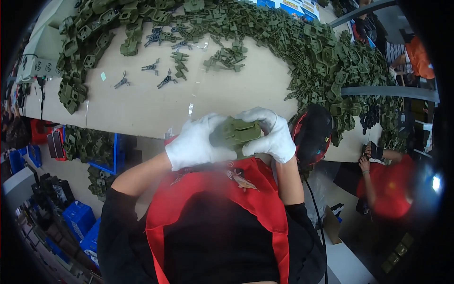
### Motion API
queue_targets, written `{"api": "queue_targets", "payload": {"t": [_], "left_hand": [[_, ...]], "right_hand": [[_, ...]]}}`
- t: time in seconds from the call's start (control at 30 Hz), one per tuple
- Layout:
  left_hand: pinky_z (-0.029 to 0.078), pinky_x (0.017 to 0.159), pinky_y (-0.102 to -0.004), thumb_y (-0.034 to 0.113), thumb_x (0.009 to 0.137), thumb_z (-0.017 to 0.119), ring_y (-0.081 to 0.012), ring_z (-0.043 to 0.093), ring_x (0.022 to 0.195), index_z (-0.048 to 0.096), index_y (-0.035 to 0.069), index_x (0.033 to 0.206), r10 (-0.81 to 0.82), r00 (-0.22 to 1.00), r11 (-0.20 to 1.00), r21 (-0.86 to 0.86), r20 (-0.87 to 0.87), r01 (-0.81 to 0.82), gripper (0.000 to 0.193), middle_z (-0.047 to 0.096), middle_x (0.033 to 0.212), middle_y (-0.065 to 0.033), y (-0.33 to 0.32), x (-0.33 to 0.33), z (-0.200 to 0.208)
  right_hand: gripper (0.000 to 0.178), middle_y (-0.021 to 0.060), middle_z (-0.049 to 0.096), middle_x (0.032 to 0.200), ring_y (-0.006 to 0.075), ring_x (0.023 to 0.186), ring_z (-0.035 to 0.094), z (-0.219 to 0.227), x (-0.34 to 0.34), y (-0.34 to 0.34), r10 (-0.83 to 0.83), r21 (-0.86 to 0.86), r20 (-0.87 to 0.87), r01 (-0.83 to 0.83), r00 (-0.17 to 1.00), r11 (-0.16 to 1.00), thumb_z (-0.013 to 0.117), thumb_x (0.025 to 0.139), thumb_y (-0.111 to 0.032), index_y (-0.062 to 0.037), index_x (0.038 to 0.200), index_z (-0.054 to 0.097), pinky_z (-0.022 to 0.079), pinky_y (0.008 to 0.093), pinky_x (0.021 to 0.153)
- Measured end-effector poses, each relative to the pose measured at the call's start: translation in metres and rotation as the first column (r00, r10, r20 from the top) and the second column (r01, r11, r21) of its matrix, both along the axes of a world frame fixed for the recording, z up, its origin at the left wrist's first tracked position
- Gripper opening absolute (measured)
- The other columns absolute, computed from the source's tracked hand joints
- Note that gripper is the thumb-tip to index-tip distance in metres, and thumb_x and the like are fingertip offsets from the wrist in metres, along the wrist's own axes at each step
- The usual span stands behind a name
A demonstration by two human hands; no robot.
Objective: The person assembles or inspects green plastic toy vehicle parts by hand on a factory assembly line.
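Note:
Both my hands wear white gloves and meet in front of my red apron, at the near edge of the table. Between them is an olive-green moulded plastic part (243,131) with slots along its top. My left hand (201,142) wraps round its left side, and my right hand (274,136) grips the right side with thumb and fingers. The gloves cover much of the part's sides. Farther off on the table lie small grey jointed pieces (166,79) and a short row of small green pieces (180,64).
Heaps of green plastic parts (312,57) curve along the table's (142,102) far and right sides. A black-and-red bag-like object (312,135) sits just right of my right hand. Blue-edged bins (116,154) of green parts stand lower left. A person in red (390,191) works at right.

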State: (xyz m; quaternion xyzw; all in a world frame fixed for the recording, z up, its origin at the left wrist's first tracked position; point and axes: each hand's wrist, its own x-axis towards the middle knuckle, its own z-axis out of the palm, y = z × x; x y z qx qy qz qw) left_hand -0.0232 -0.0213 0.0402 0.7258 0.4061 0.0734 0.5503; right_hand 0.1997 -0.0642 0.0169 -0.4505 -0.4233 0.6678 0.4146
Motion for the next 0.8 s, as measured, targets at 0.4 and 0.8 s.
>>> {"api": "queue_targets", "payload": {"t": [0.4, 0.8], "left_hand": [[0.047, 0.087, -0.0357, 0.037, 0.060, 0.081, -0.0266, 0.063, 0.096, 0.063, 0.003, 0.105, 0.125, 0.992, 0.981, -0.150, 0.018, -0.121, 0.059, 0.065, 0.101, -0.0118, -0.004, 0.006, 0.003], [0.045, 0.095, -0.0349, 0.047, 0.061, 0.081, -0.0351, 0.060, 0.103, 0.046, 0.000, 0.131, 0.296, 0.945, 0.834, 0.520, -0.139, -0.185, 0.091, 0.062, 0.112, -0.0214, 0.022, 0.000, -0.016]], "right_hand": [[0.052, 0.0067, 0.064, 0.102, 0.0149, 0.097, 0.059, 0.015, -0.031, -0.018, -0.168, 0.054, 0.064, 0.165, 0.984, 0.985, 0.080, 0.062, 0.006, -0.0030, 0.110, 0.062, 0.047, 0.0280, 0.084], [0.034, 0.0059, 0.068, 0.097, 0.0094, 0.077, 0.060, -0.015, -0.001, 0.009, -0.506, 0.026, 0.165, 0.509, 0.846, 0.860, 0.068, 0.082, -0.002, 0.0004, 0.116, 0.062, 0.049, 0.0229, 0.071]]}}
